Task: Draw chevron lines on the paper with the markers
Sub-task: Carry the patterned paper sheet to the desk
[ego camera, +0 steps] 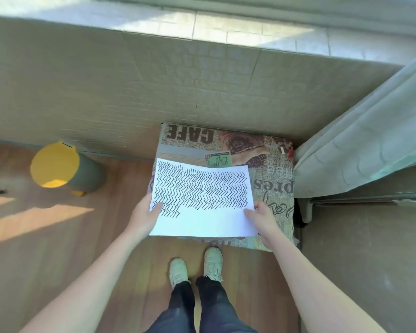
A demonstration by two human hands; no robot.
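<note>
Paper point(202, 200) mostly filled with black chevron rows — bottom strip blank (no marker visible). Left hand point(144, 218) and right hand point(262, 218) each pinch paper edge.

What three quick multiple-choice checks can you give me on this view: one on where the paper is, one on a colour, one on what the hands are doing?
1. Where is the paper?
A. Over the printed cushion
B. Inside the bin
C. Flat on the wooden floor

2. What colour is the lid of the bin?
A. Red
B. Yellow
C. White

3. How is the paper held?
A. By the left hand alone
B. By nobody
C. By both hands, one at each side edge

Answers:
1. A, the sheet lies over the cushion with CAFE printed on it.
2. B, the round lid by the wall is plainly yellow.
3. C, the left hand grips the left edge and the right hand grips the right edge, thumbs on top.
</note>
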